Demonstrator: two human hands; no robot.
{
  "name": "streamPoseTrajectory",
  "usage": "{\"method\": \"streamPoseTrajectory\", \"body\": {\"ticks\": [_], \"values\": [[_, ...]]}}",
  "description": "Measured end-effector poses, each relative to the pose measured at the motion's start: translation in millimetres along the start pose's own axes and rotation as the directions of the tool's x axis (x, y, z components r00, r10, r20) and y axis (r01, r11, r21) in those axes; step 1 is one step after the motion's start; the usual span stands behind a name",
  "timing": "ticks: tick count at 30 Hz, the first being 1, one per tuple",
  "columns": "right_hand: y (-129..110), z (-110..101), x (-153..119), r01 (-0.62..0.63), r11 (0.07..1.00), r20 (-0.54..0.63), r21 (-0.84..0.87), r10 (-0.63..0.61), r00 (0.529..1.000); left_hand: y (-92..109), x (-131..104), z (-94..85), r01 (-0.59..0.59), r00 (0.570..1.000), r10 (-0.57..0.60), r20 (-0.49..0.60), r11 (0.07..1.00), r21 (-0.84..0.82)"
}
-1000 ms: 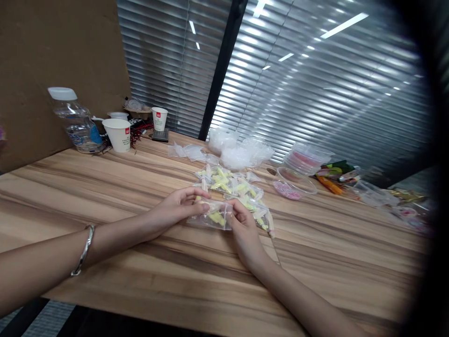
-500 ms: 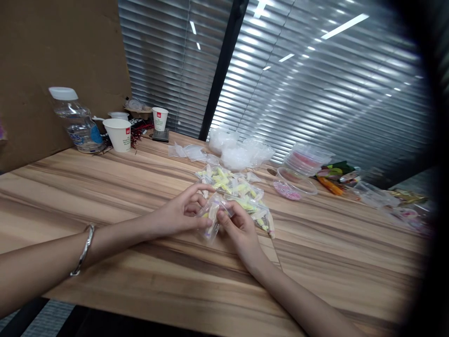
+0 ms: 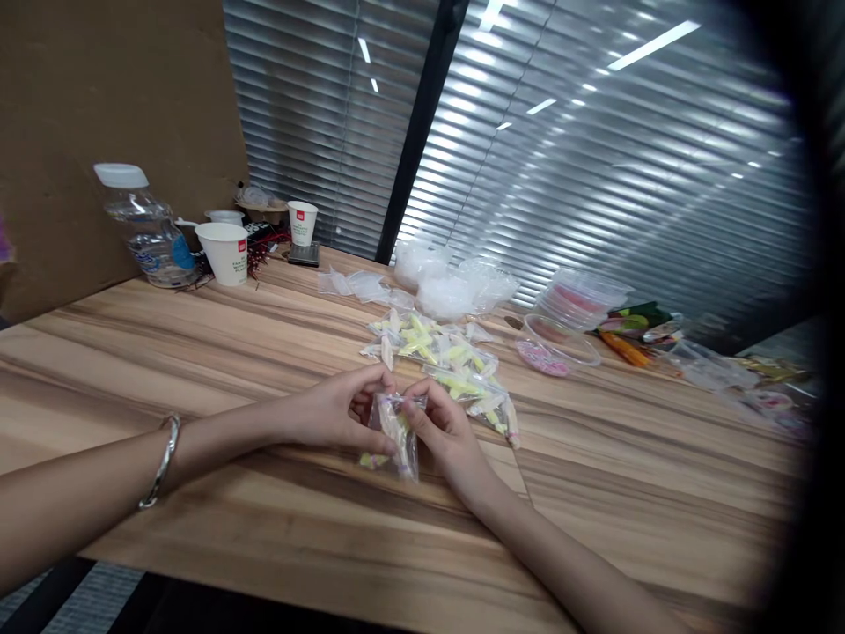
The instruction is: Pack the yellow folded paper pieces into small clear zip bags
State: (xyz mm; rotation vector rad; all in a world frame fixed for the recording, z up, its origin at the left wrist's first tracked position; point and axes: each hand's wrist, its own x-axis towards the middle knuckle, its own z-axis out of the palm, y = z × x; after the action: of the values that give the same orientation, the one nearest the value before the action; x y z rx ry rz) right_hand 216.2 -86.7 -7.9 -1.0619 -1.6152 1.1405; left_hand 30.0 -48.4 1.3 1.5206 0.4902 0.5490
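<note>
Between my two hands is a small clear plastic bag with pale and yellow pieces inside. My left hand grips its left side, thumb in front and fingers curled behind. On the right, my right hand pinches the bag's upper right edge between thumb and fingers. The bag hangs tilted just above the tabletop, its lower end toward me. Just beyond my hands lies a pile of similar filled bags, also with yellow and pale pieces.
On the wooden table, clear plastic wrap lies behind the pile. A water bottle and paper cups stand at the left. Clear round tubs sit at the right, near an orange item. Window blinds rise behind.
The held bag has come lower and nearer to me, turning more upright. My fingers have drawn together at its upper edge.
</note>
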Motion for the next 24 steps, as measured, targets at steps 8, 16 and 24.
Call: {"method": "streamPoseTrajectory", "body": {"ticks": [8,16,24], "values": [[-3,4,-4,0.057,0.997,0.060,0.047,-0.060,0.996,9,0,-16.9,0.072,0.994,-0.076,0.073,0.996,0.054],[-5,6,-3,-0.043,0.970,0.086,0.239,0.023,0.996,2,2,-13.1,0.064,0.998,-0.064,0.025,0.998,0.000],[-7,8,-5,-0.014,0.974,0.034,0.227,0.007,0.999,10,2,-7.5,-0.041,0.999,0.041,-0.016,0.999,-0.019]]}}
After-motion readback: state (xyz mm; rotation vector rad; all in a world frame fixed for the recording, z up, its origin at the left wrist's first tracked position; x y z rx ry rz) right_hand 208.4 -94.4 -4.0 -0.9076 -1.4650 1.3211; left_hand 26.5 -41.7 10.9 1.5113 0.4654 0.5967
